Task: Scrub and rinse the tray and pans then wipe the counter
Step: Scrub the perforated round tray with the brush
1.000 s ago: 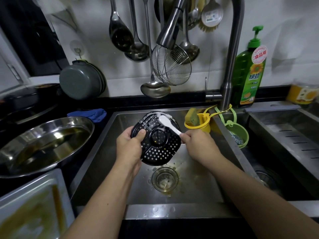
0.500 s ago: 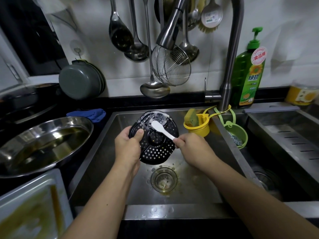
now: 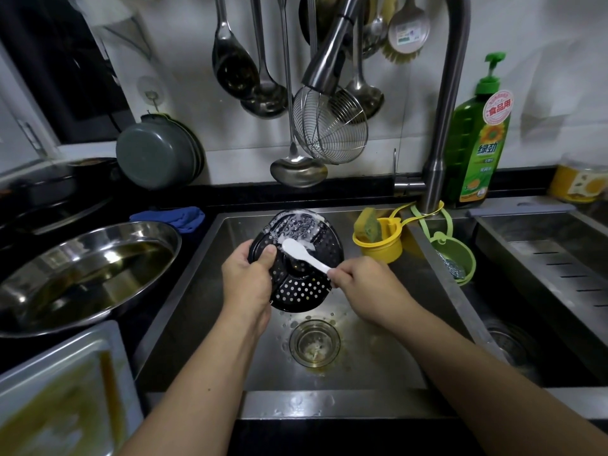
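Observation:
A round black perforated tray stands tilted over the steel sink, foam on its upper part. My left hand grips its left edge, thumb on the face. My right hand pinches the handle of a white brush, whose head lies against the tray's upper left, close to my left thumb. On the counter to the left sits a round steel pan with oily liquid in it. A greasy rectangular tray lies at the lower left.
The faucet rises behind the sink's right corner, its spray head hanging above the tray. A yellow cup with a sponge and a green basket hang there. Green dish soap stands behind. A blue cloth lies on the counter. Ladles hang on the wall.
My right hand has moved the brush head leftward across the tray's upper part, toward my left thumb. My left hand keeps hold of the tray.

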Motion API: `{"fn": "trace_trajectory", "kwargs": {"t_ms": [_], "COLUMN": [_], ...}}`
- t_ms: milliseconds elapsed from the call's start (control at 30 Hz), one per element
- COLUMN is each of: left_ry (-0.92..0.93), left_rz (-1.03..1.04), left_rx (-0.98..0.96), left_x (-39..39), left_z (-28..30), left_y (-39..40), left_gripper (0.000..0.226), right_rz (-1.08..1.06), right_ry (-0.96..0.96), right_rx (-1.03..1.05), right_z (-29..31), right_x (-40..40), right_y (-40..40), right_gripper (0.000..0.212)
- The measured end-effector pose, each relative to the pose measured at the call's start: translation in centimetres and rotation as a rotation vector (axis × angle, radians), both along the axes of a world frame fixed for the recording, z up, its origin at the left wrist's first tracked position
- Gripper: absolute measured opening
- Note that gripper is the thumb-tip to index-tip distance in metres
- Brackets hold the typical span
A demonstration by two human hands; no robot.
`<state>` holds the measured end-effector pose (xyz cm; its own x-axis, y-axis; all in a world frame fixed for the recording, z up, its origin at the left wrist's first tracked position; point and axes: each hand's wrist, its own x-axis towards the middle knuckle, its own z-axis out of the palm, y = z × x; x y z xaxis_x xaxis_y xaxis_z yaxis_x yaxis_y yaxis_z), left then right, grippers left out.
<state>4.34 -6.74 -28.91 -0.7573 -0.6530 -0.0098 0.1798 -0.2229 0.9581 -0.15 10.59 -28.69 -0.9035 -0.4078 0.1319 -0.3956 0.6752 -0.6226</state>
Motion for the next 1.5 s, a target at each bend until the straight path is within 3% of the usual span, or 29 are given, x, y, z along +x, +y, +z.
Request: {"fn": "trace_trajectory", "kwargs": {"t_ms": [133, 267, 733, 900, 1100, 1300, 1500], "left_ry": [0.001, 0.000, 0.014, 0.023, 0.033, 0.063, 0.052], "left_rz": [0.006, -0.007, -0.030, -0.026, -0.052, 0.003, -0.034], "left_rx": [-0.009, 0.004, -0.026, 0.042, 0.061, 0.180, 0.163], "left_x": [0.0, -0.1, -0.1, -0.1, 0.0, -0.1, -0.2], "left_z": [-0.1, -0.1, 0.1, 0.0, 0.0, 0.1, 0.1], "left_y": [-0.2, -0.2, 0.4, 0.4, 0.5, -0.1, 0.2], "left_gripper": [0.014, 0.015, 0.017, 0.016, 0.017, 0.021, 0.018], "right_rz": [-0.097, -0.010, -0.065, -0.009, -0.078, -0.019, -0.042], "right_ry": [-0.018, -0.017, 0.013, -0.081, 0.011, -0.094, 0.060], "right_rx": [-0.016, -0.008, -0.002, 0.102, 0.048, 0.147, 0.067], "right_z": [0.1, -0.2, 0.4, 0.1, 0.7, 0.0, 0.4], "right_x": [-1.0, -0.4, -0.1, 0.5, 0.5, 0.3, 0.3], "right_y": [0.7, 0.2, 0.1, -0.3, -0.6, 0.4, -0.3], "right_gripper": [0.038, 0.037, 0.039, 0.037, 0.037, 0.035, 0.039]}}
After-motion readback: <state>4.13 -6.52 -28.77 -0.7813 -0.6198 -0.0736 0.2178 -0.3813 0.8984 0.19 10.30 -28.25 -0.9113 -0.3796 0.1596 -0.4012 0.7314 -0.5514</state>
